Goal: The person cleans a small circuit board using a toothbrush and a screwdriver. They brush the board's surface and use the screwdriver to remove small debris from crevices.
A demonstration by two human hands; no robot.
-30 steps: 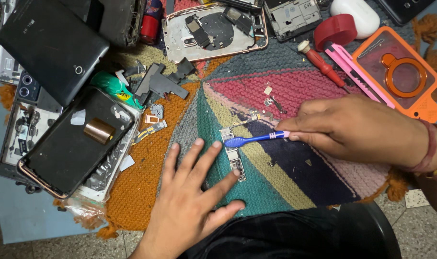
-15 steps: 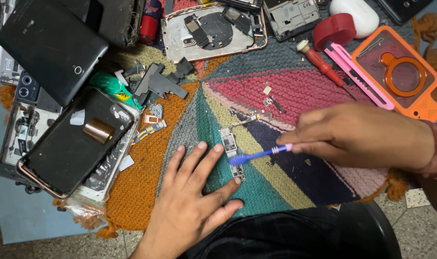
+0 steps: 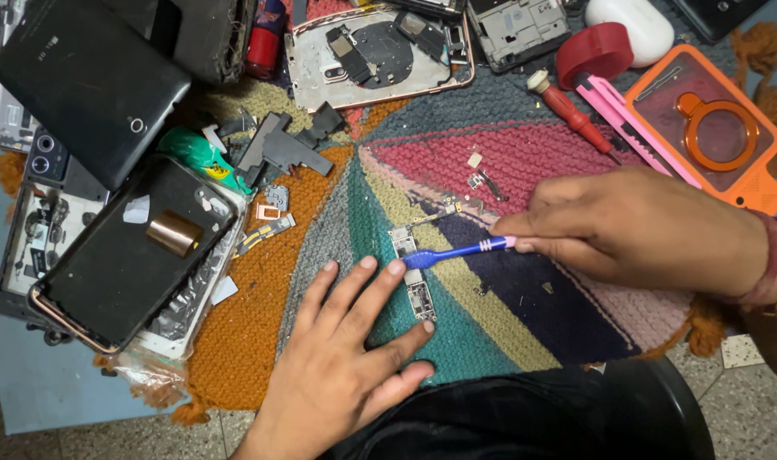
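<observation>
Small circuit board (image 3: 414, 277) lying on the teal wedge of the knitted mat (image 3: 457, 341), pinned under spread fingers (image 3: 394, 269) of the left hand (image 3: 342, 358). Blue brush (image 3: 457, 251) pinched in right hand (image 3: 635, 230) fingers, its head touching the board. Dismantled phones (image 3: 124, 247) at left; red screwdriver (image 3: 572, 115) and orange case (image 3: 721, 128) far right.

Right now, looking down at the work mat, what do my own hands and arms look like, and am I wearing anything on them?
Both are bare, with no gloves and no sleeves in view. The right hand has thin reddish thread bands wound round its wrist. The left hand shows no ring, watch or band. Fingernails are short and unpainted.
</observation>
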